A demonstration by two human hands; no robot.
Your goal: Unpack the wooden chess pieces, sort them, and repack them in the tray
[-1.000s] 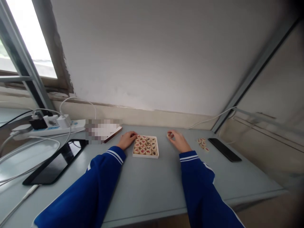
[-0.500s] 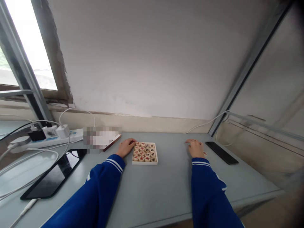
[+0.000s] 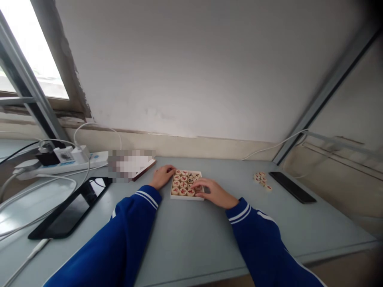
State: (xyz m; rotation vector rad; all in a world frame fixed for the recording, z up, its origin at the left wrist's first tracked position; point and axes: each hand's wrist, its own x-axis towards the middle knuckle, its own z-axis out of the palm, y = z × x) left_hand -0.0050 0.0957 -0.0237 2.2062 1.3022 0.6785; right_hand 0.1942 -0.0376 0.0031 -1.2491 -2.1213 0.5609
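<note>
**Left hand (image 3: 161,177) and right hand (image 3: 213,193) on xiangqi tray (image 3: 179,197)**

Black tablet (image 3: 72,209) lay far left on the grey desk (image 3: 191,239). Left hand's fingers were loosely curled, touching the tray's left rim, gripping nothing visible. Tray sat squarish, no clear long axis, sides slightly skewed to the desk edge. Right hand's fingers spread over pieces at the near-right corner; grip unclear. Open desk ran right to the loose xiangqi pieces (image 3: 261,179), just beside a smartphone (image 3: 291,187).

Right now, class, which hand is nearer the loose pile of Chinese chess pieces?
The right hand, over the wooden tray, sits left of the pile; the left hand is farther, at the tray's left edge.
</note>
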